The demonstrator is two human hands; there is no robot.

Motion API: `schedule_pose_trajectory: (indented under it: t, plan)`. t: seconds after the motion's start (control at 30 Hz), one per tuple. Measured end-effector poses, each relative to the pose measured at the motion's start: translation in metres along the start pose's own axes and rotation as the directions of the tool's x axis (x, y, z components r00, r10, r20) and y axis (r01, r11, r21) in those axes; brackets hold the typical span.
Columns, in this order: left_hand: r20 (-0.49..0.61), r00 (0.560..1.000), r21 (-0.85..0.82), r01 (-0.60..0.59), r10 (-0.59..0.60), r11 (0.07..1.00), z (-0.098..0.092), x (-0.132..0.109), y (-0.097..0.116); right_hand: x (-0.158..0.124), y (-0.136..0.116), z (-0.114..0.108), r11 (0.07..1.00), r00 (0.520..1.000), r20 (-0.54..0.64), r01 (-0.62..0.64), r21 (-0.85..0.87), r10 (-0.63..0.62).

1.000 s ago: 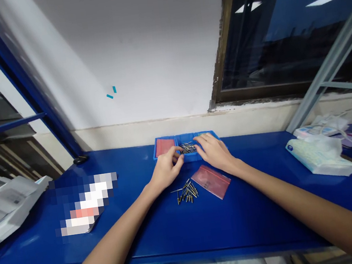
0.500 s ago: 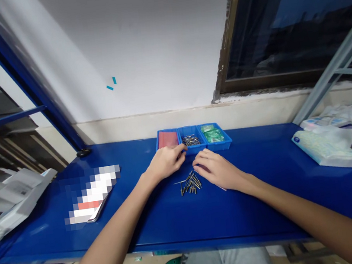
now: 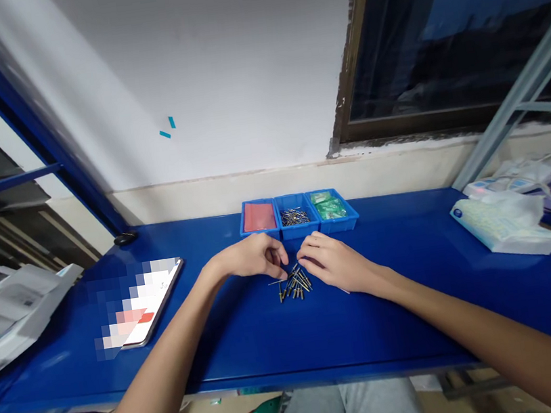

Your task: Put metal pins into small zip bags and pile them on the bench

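My left hand point(image 3: 261, 256) hovers at the left edge of a small pile of blind rivets point(image 3: 295, 284), thumb and fingers curled but apart, with nothing visible between them. Just right of the pile, my right hand point(image 3: 333, 261) rests low over the table with its fingers loosely bent and the thumb apart. A thin pale edge shows beneath its palm, but I cannot make out what it belongs to. Behind both hands stand three joined blue bins: the left one holds red sheets point(image 3: 259, 216), the middle one more rivets point(image 3: 295, 216), the right one green packets point(image 3: 328, 206).
The blue table point(image 3: 254, 346) runs to a wall. A phone point(image 3: 158, 301), partly blurred out, lies on the left, near white power strips point(image 3: 19, 318) and cables. At right sits a tissue pack point(image 3: 506, 222), with a grey metal post point(image 3: 507, 105) behind it.
My left hand has come back from the middle bin toward the rivet pile, its fingers now lower. My right hand has hardly moved. The whole view has shifted slightly.
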State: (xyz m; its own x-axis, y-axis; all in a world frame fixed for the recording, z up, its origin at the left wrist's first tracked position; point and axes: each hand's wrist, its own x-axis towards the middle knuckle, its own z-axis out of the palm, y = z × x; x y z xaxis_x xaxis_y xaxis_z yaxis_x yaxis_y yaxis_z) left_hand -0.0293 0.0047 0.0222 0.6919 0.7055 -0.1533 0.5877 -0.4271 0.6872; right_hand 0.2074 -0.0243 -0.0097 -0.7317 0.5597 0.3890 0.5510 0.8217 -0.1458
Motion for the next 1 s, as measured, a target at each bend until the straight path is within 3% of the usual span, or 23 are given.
schedule_pose_trajectory:
  t: [0.17, 0.43, 0.67, 1.0]
  plan:
    - [0.132, 0.990, 0.015, 0.040, -0.042, 0.999, 0.004, 0.004, -0.009, -0.001, -0.001, 0.000, 1.000, 1.000, 0.003, 0.028, 0.005, -0.028]
    - [0.091, 0.988, 0.007, -0.123, 0.122, 0.992, 0.004, 0.003, -0.014, -0.001, -0.002, 0.000, 1.000, 1.000, -0.006, 0.028, 0.014, -0.028]
    - [-0.064, 0.988, 0.019, -0.141, 0.142, 0.990, 0.005, 0.003, -0.004, -0.002, 0.000, 0.000, 1.000, 1.000, -0.013, 0.010, 0.004, -0.010]
    - [-0.279, 0.936, -0.138, -0.262, 0.216, 0.955, 0.022, 0.014, 0.005, -0.001, 0.005, 0.005, 0.999, 0.998, -0.056, -0.034, -0.042, 0.032]
